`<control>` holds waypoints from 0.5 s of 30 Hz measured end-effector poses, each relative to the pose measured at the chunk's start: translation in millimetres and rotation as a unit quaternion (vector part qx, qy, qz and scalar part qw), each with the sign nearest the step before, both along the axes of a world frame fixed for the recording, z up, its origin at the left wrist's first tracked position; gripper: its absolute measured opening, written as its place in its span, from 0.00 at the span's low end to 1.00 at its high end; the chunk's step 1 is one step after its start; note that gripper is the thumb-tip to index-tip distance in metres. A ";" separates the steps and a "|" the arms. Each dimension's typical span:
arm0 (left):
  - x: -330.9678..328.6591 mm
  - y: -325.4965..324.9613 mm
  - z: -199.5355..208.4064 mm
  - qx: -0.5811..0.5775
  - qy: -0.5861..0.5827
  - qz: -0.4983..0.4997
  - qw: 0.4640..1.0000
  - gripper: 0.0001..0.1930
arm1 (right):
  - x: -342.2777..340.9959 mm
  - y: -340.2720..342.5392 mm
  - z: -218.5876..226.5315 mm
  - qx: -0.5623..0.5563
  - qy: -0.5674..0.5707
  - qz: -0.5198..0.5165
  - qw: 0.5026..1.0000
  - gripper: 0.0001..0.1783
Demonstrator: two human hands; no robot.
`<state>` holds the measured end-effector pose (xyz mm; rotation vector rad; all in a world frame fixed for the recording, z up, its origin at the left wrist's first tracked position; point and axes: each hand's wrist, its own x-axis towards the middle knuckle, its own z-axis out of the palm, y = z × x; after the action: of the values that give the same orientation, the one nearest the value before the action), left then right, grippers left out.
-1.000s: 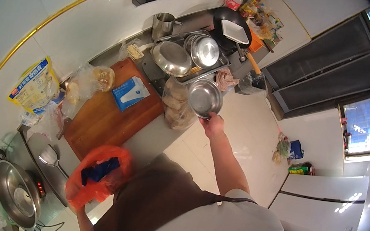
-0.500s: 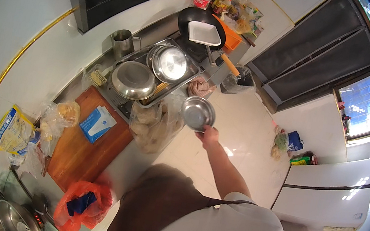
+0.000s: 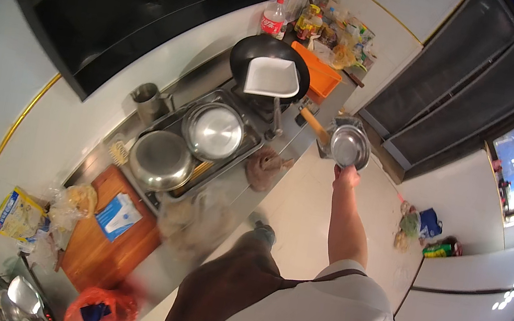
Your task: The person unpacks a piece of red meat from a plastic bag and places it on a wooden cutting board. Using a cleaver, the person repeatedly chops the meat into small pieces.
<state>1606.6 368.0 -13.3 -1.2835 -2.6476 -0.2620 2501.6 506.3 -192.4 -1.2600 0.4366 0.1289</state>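
My right hand is closed on the rim of a small shiny metal bowl, held out at arm's length over the floor. Its hollow inside faces up toward me. Behind the bowl, partly hidden by it, is a bin lined with a dark plastic bag. Left of the bowl, the wooden handle of a black wok sticks out past the counter edge. A white square-sided tray rests on the wok. My left hand does not show.
On the counter, metal basins and a metal pot lie over a tray by a metal jug. Nearer are a wooden cutting board, a cloudy plastic bag and a red plastic bag. Grocery bags lie by the right wall.
My right hand has carried the metal bowl away to the right and farther out, from beside the counter to in front of the bin. My view has shifted, and a foot now shows.
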 end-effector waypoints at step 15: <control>558.4 294.8 12.0 -0.041 -0.238 -0.342 0.908 0.15 | 293.1 261.1 -80.5 0.089 0.113 0.367 0.919 0.16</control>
<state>2165.0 662.8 -1.3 -2.4162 -2.4433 -0.6340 2794.7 767.4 -272.9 -1.1787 0.1221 0.9403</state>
